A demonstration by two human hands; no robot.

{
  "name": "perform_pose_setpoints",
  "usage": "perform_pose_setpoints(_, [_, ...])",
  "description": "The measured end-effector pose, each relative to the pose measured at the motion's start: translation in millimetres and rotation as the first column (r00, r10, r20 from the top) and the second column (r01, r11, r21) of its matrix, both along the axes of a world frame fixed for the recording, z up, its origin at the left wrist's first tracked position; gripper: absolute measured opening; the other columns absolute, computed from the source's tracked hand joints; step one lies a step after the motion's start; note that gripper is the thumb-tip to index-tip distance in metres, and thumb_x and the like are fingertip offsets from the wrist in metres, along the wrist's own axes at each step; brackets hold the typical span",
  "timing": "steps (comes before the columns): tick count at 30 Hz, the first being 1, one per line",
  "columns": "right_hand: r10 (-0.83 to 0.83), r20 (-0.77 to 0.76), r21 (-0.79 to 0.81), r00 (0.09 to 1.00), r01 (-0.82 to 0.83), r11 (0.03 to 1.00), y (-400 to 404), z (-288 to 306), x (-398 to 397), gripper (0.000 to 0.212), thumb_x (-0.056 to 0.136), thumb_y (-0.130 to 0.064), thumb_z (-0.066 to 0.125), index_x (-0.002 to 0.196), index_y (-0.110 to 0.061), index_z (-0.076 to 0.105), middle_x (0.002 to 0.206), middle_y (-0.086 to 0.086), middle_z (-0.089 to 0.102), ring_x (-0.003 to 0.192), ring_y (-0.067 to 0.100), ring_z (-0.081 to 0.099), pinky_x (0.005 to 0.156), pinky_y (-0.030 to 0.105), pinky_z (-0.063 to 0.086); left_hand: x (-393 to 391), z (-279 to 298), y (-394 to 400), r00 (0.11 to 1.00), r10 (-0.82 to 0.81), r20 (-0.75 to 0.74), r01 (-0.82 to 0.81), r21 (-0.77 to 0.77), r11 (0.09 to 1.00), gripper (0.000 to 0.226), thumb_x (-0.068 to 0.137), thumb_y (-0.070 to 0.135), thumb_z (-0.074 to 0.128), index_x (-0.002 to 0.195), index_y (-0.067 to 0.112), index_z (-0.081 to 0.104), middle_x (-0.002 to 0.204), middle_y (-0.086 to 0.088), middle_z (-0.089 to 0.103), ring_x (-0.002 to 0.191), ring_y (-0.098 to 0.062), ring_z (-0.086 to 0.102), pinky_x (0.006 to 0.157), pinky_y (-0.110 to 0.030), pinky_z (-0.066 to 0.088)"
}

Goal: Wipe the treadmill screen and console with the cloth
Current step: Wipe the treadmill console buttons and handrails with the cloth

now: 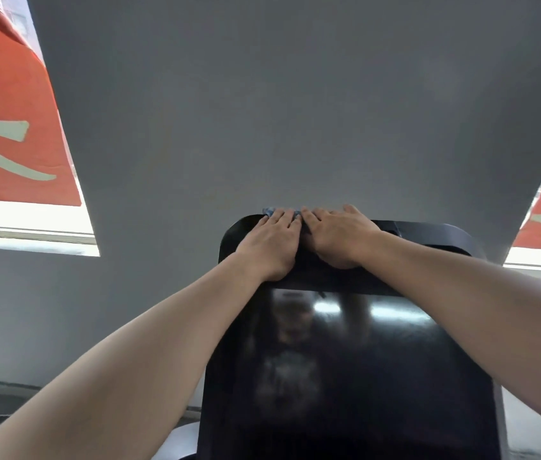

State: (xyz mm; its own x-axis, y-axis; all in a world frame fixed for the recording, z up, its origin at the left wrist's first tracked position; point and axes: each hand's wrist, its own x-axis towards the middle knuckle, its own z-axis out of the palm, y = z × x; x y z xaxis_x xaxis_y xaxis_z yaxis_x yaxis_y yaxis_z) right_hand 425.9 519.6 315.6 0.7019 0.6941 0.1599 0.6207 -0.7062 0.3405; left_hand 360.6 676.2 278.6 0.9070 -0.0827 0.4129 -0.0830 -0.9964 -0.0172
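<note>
Head view: both bare forearms reach forward and up to the top edge of the black treadmill console [428, 235]. The left hand [270, 242] lies palm down on the upper left part of the console top, fingers laid fairly straight and pressing on a blue cloth [270, 212], of which only a small crumpled strip shows beyond the fingertips at the top edge. The right hand [339, 235] lies just beside the left, the two touching at the index fingers, with its fingers bent over the top edge of the console; whether it grips the cloth or only the edge cannot be told, since the fingertips are hidden. Below the hands sits the glossy dark screen [378, 353], tilted back toward the camera and showing blurred reflections of lights and of a figure. Behind the console stands a plain grey wall panel [279, 94]. To either side are bright windows, each partly covered by an orange-red banner [6, 121] bearing large pale characters; the right-hand one is visible only at the frame edge.
</note>
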Motion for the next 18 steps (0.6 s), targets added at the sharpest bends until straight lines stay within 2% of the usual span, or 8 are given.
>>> perform_pose_setpoints(3, [-0.022, -0.059, 0.051, 0.998, 0.024, 0.998, -13.4, 7.3, -4.7, 0.081, 0.102, -0.069, 0.017, 0.163, -0.017, 0.024, 0.166, 0.007, 0.036, 0.152, 0.025, 0.037, 0.122, 0.054, 0.024, -1.1, 3.9, 2.8, 0.998, -0.035, -0.047, 0.032, -0.055, 0.998, 0.065, 0.104, 0.023, 0.038, 0.165, 0.013, 0.016, 0.173, -0.01, 0.012, 0.16, -0.024, 0.007, 0.129, -0.044, 0.013])
perform_pose_setpoints(6, [0.023, -0.022, 0.136, 0.999, -0.02, 0.99, 7.4, 17.2, -9.3, 0.078, 0.096, -0.069, 0.026, 0.144, -0.013, 0.053, 0.157, 0.015, 0.043, 0.144, 0.029, 0.041, 0.118, 0.052, 0.03, -14.7, -5.3, 35.1, 0.997, 0.066, -0.042, -0.071, -0.128, 0.989, 0.067, 0.106, 0.035, 0.041, 0.165, 0.015, 0.015, 0.173, -0.008, 0.011, 0.16, -0.027, 0.005, 0.129, -0.047, 0.012])
perform_pose_setpoints(7, [0.054, -0.033, 0.175, 0.998, -0.048, 0.983, 21.1, 15.6, -12.8, 0.077, 0.096, -0.068, 0.027, 0.143, -0.013, 0.052, 0.158, 0.016, 0.04, 0.144, 0.03, 0.041, 0.118, 0.051, 0.031, -18.8, -9.6, 44.6, 0.994, 0.094, -0.05, -0.1, -0.13, 0.987, 0.067, 0.107, 0.032, 0.042, 0.165, 0.012, 0.013, 0.173, -0.009, 0.01, 0.16, -0.028, 0.004, 0.129, -0.046, 0.013])
perform_pose_setpoints(9, [0.101, -0.075, 0.203, 0.992, -0.084, 0.976, 49.0, -0.6, -18.5, 0.075, 0.101, -0.062, 0.026, 0.158, -0.014, 0.031, 0.165, 0.015, 0.031, 0.149, 0.034, 0.034, 0.121, 0.051, 0.029, -22.2, -13.8, 55.5, 0.995, 0.09, -0.043, -0.094, -0.109, 0.99, 0.069, 0.104, 0.016, 0.047, 0.164, 0.007, 0.014, 0.172, -0.013, 0.015, 0.16, -0.028, 0.009, 0.129, -0.04, 0.016])
perform_pose_setpoints(11, [0.105, -0.038, 0.179, 0.994, -0.096, 0.979, 63.8, -21.0, -18.1, 0.069, 0.107, -0.05, 0.026, 0.165, -0.015, 0.014, 0.17, 0.015, 0.023, 0.154, 0.037, 0.026, 0.123, 0.053, 0.023, -20.2, -9.5, 58.3, 0.997, 0.073, -0.017, -0.074, -0.093, 0.993, 0.072, 0.098, 0.003, 0.052, 0.162, 0.004, 0.019, 0.168, -0.013, 0.024, 0.157, -0.026, 0.019, 0.127, -0.035, 0.022])
perform_pose_setpoints(13, [0.107, 0.01, 0.177, 0.994, -0.107, 0.978, 55.3, -26.1, -13.2, 0.067, 0.109, -0.046, 0.026, 0.166, -0.015, 0.011, 0.173, 0.013, 0.018, 0.156, 0.035, 0.021, 0.125, 0.052, 0.02, -19.1, -3.0, 59.0, 0.998, 0.068, 0.001, -0.068, -0.087, 0.994, 0.07, 0.099, 0.001, 0.053, 0.162, 0.004, 0.023, 0.168, -0.012, 0.027, 0.156, -0.025, 0.024, 0.125, -0.034, 0.025])
perform_pose_setpoints(18, [0.092, -0.005, 0.197, 0.996, -0.089, 0.976, -4.8, -20.7, -1.3, 0.075, 0.108, -0.059, 0.019, 0.167, -0.018, -0.001, 0.175, 0.004, 0.012, 0.16, 0.024, 0.014, 0.129, 0.046, 0.014, -18.9, -0.5, 58.2, 0.996, 0.088, -0.011, -0.088, -0.109, 0.99, 0.064, 0.101, 0.003, 0.057, 0.16, 0.008, 0.031, 0.161, -0.004, 0.038, 0.142, -0.026, 0.046, 0.115, -0.035, 0.039])
